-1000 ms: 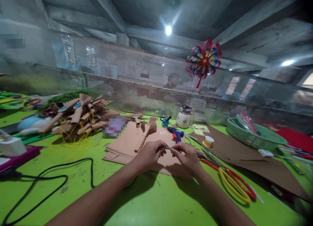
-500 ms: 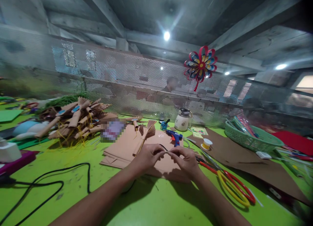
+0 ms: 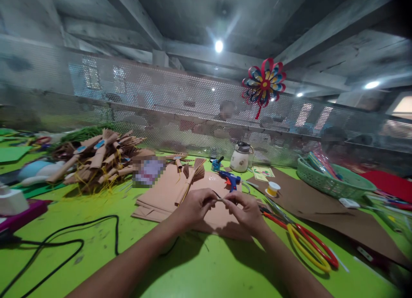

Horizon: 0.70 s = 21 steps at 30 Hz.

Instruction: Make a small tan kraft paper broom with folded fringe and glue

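Observation:
Fingertips of my left hand and my right hand pinch the two ends of a small thin pale strip; its kind is too small to make out. Both hands hover over a stack of brown paper sheets. On that stack, just beyond my left hand, lies a rolled brown paper piece with a fanned, pleated end. A blue glue gun rests behind my right hand. Scissors with red and yellow handles lie to the right of it.
A heap of rolled paper pieces with yellow strings stands left. A black cord loops across the green table. Rightward are a yellow spool, brown paper and a green basket. A lidded jar stands behind.
My fingertips have spread slightly apart, and more of the thin strip shows between them. Both hands otherwise stay over the paper stack.

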Available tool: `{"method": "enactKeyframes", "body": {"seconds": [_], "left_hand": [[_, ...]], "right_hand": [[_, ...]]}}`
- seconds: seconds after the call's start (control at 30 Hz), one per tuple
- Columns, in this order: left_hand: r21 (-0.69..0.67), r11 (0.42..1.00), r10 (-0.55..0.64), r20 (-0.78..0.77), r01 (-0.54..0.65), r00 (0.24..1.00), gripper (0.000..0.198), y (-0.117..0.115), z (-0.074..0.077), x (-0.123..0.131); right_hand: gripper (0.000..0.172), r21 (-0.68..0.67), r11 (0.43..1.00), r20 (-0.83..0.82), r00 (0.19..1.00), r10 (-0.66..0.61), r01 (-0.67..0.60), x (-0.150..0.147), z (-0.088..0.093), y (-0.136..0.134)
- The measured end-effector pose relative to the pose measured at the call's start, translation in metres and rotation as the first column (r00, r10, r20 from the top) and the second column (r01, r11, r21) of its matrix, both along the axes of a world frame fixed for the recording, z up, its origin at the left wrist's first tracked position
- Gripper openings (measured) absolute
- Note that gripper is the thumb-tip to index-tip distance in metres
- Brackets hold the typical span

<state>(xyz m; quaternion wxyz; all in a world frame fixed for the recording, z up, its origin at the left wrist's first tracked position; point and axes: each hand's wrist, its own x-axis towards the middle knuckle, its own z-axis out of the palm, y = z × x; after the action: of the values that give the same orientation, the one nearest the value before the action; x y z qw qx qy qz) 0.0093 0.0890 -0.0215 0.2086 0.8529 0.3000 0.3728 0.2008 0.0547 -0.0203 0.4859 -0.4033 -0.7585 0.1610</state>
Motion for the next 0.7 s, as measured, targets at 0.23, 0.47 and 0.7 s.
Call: {"method": "enactKeyframes", "body": {"seconds": [0.23, 0.47, 0.7], "left_hand": [[0.134, 0.991, -0.02, 0.0, 0.02, 1.0, 0.017, 0.005, -0.011, 0.003], [0.208, 0.978, -0.008, -0.031, 0.014, 0.999, 0.016, 0.008, -0.013, 0.002], [0.189, 0.982, 0.004, -0.036, 0.003, 0.999, 0.015, 0.005, -0.011, 0.002]], "right_hand": [[0.02, -0.099, 0.995, 0.004, 1.0, -0.007, 0.007, 0.006, 0.001, 0.006], [0.015, -0.316, 0.944, -0.089, 0.994, 0.066, -0.09, 0.007, -0.005, 0.011], [0.013, -0.305, 0.951, -0.071, 0.997, 0.037, -0.057, 0.006, -0.005, 0.01]]}}
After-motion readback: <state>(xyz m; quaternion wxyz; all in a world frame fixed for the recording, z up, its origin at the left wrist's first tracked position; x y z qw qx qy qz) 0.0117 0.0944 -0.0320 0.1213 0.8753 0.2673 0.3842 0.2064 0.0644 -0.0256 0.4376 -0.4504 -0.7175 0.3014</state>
